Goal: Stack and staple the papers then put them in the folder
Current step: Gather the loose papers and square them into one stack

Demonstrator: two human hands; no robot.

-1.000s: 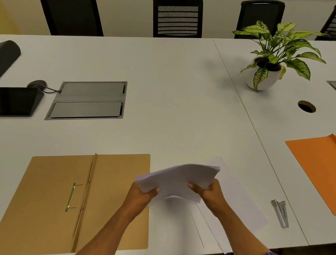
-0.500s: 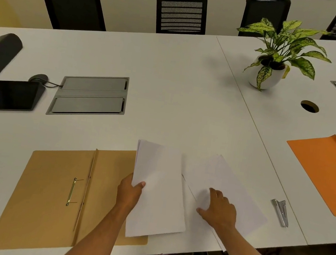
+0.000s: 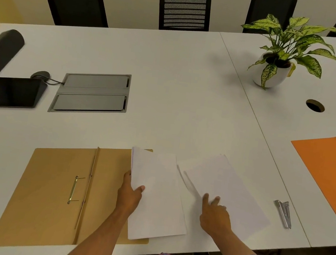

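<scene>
A stack of white papers (image 3: 158, 194) lies partly over the right edge of an open tan folder (image 3: 53, 193) with a brass fastener (image 3: 72, 189). My left hand (image 3: 130, 195) grips the stack's left edge, thumb on top. More white sheets (image 3: 225, 190) lie flat on the table to the right. My right hand (image 3: 214, 214) rests on these sheets with fingers spread, holding nothing. A silver stapler (image 3: 284, 213) lies on the table right of the loose sheets, apart from both hands.
An open orange folder (image 3: 328, 172) lies at the far right. A potted plant (image 3: 278, 62) stands at the back right, near a cable hole (image 3: 314, 105). A tablet (image 3: 13, 95), a grey cable hatch (image 3: 92, 92) and black chairs (image 3: 185, 7) are further back.
One second ago both hands held the stack up in the air. My left hand has laid it down by the folder, and my right hand let go and moved onto the loose sheets.
</scene>
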